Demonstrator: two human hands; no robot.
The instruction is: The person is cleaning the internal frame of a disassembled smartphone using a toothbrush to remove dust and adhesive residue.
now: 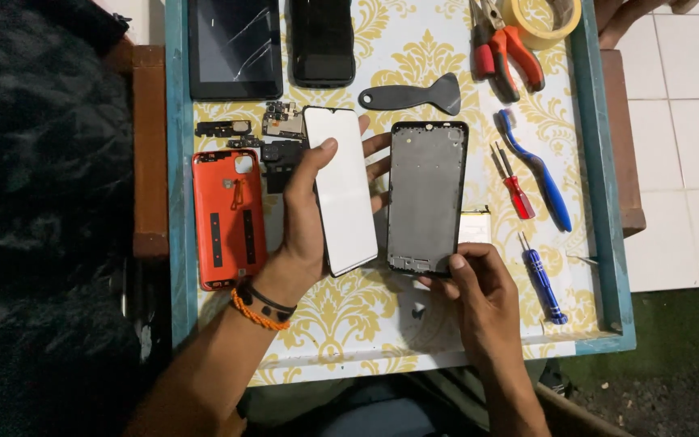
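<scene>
looking down from the head camera, the largest item was the table [180, 243], teal-rimmed with a white and yellow damask top. next in size, at the far edge, lay a cracked dark tablet [235, 47] with a black phone [322, 40] just beside it. below, near the left rim, an orange back cover [229, 218] lay flat, inner side up.

the left hand [305, 231] was closed around a white display panel [341, 190], thumb over its left edge, fingertips showing past its right edge; panel lifted slightly, tilted, at table centre. just to its right, a black phone frame [427, 197] lay flat on the table; the right hand [479, 295] pinched its lower right corner between thumb and fingers, a narrow grip. a pale flat piece showed partly under the frame's right side; kind not discernible.

smaller tools, right side: red-handled pliers [505, 44] and a tape roll [540, 18] at the far corner, a blue toothbrush [537, 168], a black plastic scraper [414, 95], a blue screwdriver [542, 282], a red screwdriver [514, 188].

smallest: loose circuit board parts [281, 129] between tablet and orange cover. wrist bands, orange and black, on the left wrist.
</scene>
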